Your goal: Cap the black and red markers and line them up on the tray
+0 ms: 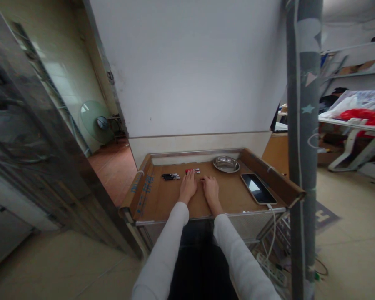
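My left hand (188,185) lies over the cardboard-lined tray top (162,200). Its fingers stretch forward and rest at some small red sticks with pale ends (197,171), which they partly cover. Just to the right is my right hand (210,188), its fingers bent down and drawn together. Something small and dark shows at those fingertips, too small to name. Left of my hands sits a group of several short black sticks with white ends (171,176), lying side by side.
A round steel dish (226,164) stands at the back right of the top. Nearer to me lies a phone (258,189) with a white cable (274,233) running over the front edge. Raised cardboard sides (268,175) border the top. A padded post (304,137) rises at the right.
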### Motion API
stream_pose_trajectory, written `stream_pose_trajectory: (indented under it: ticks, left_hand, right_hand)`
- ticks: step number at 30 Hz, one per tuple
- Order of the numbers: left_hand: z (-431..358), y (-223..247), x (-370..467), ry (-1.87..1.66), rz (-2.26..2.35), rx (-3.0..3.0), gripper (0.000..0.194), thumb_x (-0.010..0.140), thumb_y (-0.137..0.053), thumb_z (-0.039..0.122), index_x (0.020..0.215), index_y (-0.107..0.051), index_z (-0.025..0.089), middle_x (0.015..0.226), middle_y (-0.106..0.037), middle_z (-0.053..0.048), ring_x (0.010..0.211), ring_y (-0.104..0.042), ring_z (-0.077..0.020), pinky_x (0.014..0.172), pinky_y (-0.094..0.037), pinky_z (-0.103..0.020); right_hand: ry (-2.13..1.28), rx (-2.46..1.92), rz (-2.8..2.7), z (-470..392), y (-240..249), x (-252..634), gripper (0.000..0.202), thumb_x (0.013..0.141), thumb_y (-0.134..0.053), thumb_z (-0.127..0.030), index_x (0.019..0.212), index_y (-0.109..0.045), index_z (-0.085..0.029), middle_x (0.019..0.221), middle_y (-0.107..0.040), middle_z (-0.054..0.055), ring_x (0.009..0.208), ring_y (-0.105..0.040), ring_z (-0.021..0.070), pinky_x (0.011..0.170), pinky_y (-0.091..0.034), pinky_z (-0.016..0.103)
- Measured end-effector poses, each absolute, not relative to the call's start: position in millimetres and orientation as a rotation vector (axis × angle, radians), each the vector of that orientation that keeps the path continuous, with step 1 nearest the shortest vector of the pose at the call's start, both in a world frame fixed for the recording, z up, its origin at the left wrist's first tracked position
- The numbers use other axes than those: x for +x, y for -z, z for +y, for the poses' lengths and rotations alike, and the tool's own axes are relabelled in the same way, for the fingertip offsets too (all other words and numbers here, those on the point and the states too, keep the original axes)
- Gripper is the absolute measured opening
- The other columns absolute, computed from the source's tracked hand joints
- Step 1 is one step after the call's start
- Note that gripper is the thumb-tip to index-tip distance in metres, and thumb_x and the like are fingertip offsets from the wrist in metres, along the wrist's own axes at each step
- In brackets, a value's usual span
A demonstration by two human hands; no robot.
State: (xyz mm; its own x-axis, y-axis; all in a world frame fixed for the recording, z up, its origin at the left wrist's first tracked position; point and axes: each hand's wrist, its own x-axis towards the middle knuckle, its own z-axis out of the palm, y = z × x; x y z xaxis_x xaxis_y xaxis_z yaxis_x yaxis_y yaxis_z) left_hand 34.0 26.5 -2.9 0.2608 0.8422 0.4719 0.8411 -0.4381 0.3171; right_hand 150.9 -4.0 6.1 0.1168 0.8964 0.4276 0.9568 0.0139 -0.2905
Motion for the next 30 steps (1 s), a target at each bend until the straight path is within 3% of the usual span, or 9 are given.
stream_pose_trajectory:
  ticks: [3, 10, 19, 26, 30]
  left_hand:
    - [21, 1, 33, -0.948, 1.707, 2.536, 0.040, 0.087, -0.040, 0.014, 0.127, -0.042, 0.011, 0.131, -0.049, -0.015, 0.123, -0.043, -0.0243, 0.102, -0.033, -0.040]
    - [-1, -5, 26, -0.841, 1.725, 2.637, 0.017, 0.089, -0.046, 0.029, 0.093, -0.057, 0.016, 0.100, -0.059, -0.010, 0.098, -0.051, -0.0235, 0.086, -0.040, -0.038]
    - [-9, -6, 22, -0.921, 1.755, 2.535, 0.014, 0.091, -0.043, 0.021, 0.092, -0.056, 0.016, 0.094, -0.063, -0.008, 0.091, -0.055, -0.0200, 0.083, -0.040, -0.033]
    - [-16, -10, 16, -1.003, 1.986, 2.441, 0.015, 0.091, -0.044, 0.023, 0.095, -0.057, 0.017, 0.094, -0.063, -0.007, 0.094, -0.054, -0.0221, 0.083, -0.040, -0.036]
    - [-19, -7, 8, -1.085, 2.177, 2.255, 0.017, 0.090, -0.043, 0.020, 0.099, -0.058, 0.019, 0.098, -0.063, -0.007, 0.095, -0.053, -0.0230, 0.082, -0.041, -0.036]
  right_hand:
    - [0.184, -1.958, -1.733, -7, -9, 151, 0.021, 0.089, -0.046, -0.021, 0.097, -0.065, -0.019, 0.092, -0.066, 0.009, 0.089, -0.054, 0.0206, 0.077, -0.032, 0.029]
    - [0.207, -1.985, -1.648, -18, -10, 152, 0.023, 0.089, -0.043, -0.018, 0.096, -0.064, -0.017, 0.093, -0.067, 0.011, 0.089, -0.054, 0.0217, 0.075, -0.031, 0.030]
    - [0.151, -1.816, -1.759, -23, -8, 139, 0.023, 0.089, -0.039, -0.018, 0.097, -0.060, -0.015, 0.094, -0.066, 0.014, 0.090, -0.058, 0.0221, 0.079, -0.039, 0.032]
    - [-0.204, -1.262, -1.762, -18, -4, 135, 0.043, 0.086, -0.035, -0.015, 0.129, -0.033, -0.016, 0.116, -0.061, 0.009, 0.100, -0.060, 0.0155, 0.082, -0.046, 0.026]
    - [-0.100, -1.452, -1.712, -11, -1, 137, 0.040, 0.085, -0.032, -0.012, 0.124, -0.042, -0.013, 0.113, -0.061, 0.012, 0.101, -0.058, 0.0178, 0.085, -0.044, 0.029]
